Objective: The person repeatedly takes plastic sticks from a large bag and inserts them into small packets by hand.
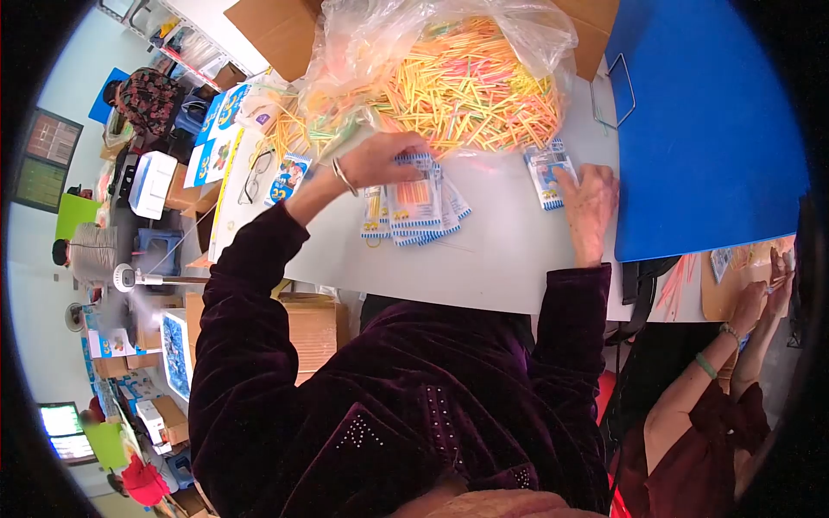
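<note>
My left hand [386,161] has its fingers closed over the upper edge of a clear packet [414,200] with a blue-striped border and orange sticks inside. That packet lies on a fanned pile of similar packets [449,214] on the white table. On the other side, my right hand [591,207] has curled fingers, with a fingertip on the edge of another blue-and-white packet [547,180]. Beyond both hands, a large clear plastic bag [363,43] holds a heap of thin yellow, orange and pink sticks [471,86].
Eyeglasses [256,177] and a blue printed packet [287,179] lie at the left. A cardboard box [276,34] surrounds the bag. To the right stands a blue panel [704,129]; past it, a co-worker's hands [760,293] are over the table. A small fan [126,277] stands at the left.
</note>
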Motion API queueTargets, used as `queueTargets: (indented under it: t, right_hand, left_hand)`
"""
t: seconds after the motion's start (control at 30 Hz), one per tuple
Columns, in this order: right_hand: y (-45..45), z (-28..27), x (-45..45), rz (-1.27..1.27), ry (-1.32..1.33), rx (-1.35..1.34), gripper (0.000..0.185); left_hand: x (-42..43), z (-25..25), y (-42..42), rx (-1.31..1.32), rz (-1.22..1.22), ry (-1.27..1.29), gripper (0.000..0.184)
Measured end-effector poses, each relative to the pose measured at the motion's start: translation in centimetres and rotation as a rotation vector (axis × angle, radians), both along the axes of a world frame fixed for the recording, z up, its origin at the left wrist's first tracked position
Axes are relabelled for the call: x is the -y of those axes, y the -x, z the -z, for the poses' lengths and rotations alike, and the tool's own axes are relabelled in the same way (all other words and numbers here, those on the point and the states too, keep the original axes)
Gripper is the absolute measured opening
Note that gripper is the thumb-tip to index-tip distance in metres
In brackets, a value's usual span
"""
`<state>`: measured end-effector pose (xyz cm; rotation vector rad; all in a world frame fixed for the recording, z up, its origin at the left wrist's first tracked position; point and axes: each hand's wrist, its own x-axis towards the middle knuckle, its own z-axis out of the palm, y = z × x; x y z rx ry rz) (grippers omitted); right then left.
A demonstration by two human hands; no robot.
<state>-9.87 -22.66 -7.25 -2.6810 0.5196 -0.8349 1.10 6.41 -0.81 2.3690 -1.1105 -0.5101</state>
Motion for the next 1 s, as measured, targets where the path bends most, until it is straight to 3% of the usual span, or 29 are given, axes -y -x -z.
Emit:
queueTargets:
  t: [0.07, 0.3, 0.47, 0.57, 0.63, 0.93, 1.0]
  right_hand:
    - [0.1, 0.0, 0.0, -0.002, -0.015, -0.108, 0.028]
    - [-1.2, 2.5, 1.2, -0.090, -0.127, 0.050, 0.018]
    - [-1.6, 3.1, 1.4, -0.105, -0.074, 0.092, 0.016]
    - [-1.0, 1.8, 0.8, -0.114, -0.181, 0.154, 0.017]
    - [-0.5, 0.9, -0.1, -0.111, -0.059, 0.054, 0.016]
    - [-1.8, 3.4, 1.9, -0.059, -0.121, 0.051, 0.012]
    - [-1.4, 3.0, 1.7, -0.046, -0.073, 0.093, 0.012]
  left_hand:
    - [0.1, 0.6, 0.2, 0.057, 0.015, 0.051, 0.039]
    - [0.3, 1.4, -0.3, 0.382, 0.077, 0.128, 0.043]
    - [2.1, 0.2, -0.4, 0.371, 0.090, 0.144, 0.040]
    - [2.7, 0.2, -0.2, 0.355, 0.102, 0.184, 0.039]
    - [2.7, 0.7, -0.3, 0.360, 0.107, 0.204, 0.039]
    - [3.2, 0.3, 0.0, 0.355, 0.139, 0.253, 0.038]
    - [3.4, -0.5, 0.2, 0.379, 0.157, 0.215, 0.031]
